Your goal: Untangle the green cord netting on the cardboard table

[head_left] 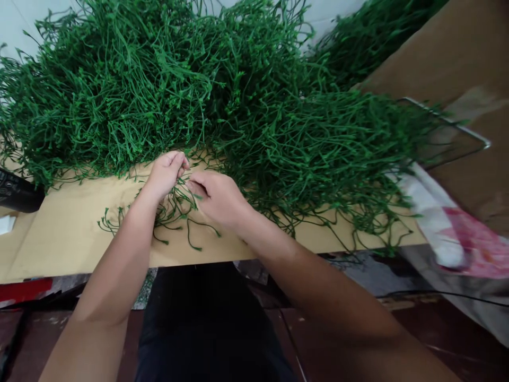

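Observation:
My left hand [167, 171] is closed, thumb against curled fingers, just in front of a big heap of thin green plastic grass stems [159, 90]. What it pinches, if anything, is too small to make out. Beside it, my right hand [220, 196] is closed in a pinch, and a short bit of a green stem [198, 197] shows at its fingers. Loose stems [194, 236] with small forked tips lie on the tan board below and between both hands. To the right of my right hand, a thick layer of similar stems [330, 148] spreads along the board.
The tan board [71, 233] covers the tabletop, its front edge near my legs. At far left is a black cylindrical object [19, 192]. On the right stand a brown cardboard sheet [449, 58], a bent metal wire [483, 142] and a pink-and-white cloth or bag [473, 239].

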A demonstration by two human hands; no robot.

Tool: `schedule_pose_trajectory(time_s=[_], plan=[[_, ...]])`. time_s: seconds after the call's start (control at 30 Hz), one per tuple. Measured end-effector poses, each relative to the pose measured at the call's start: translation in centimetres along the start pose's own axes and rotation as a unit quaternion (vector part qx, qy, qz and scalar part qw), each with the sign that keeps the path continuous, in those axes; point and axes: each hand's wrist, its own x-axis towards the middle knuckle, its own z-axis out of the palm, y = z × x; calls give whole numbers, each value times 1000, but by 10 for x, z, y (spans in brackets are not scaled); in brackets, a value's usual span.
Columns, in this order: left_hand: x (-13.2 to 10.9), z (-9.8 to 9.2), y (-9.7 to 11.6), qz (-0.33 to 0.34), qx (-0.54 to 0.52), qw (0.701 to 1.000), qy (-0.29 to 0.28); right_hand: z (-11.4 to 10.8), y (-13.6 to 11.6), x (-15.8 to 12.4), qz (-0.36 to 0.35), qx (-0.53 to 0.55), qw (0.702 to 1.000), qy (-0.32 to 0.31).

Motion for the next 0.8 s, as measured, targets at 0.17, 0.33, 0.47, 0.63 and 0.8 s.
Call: schedule_pose_trajectory(time_s=[0.17,0.33,0.47,0.63,0.8], plan=[[2,3,-3,9,1,1000,7,1,7,-4,-55,23,995,75],[2,4,-3,28,-18,999,18,6,3,-4,-132,78,978,139],[6,7,-6,16,2,999,44,11,1,-6,-179,78,972,131],[11,16,-14,70,94,991,62,10,2,-20,-172,70,973,138],[1,28,-8,94,234,965,70,2,0,-38,-126,104,980,114]])
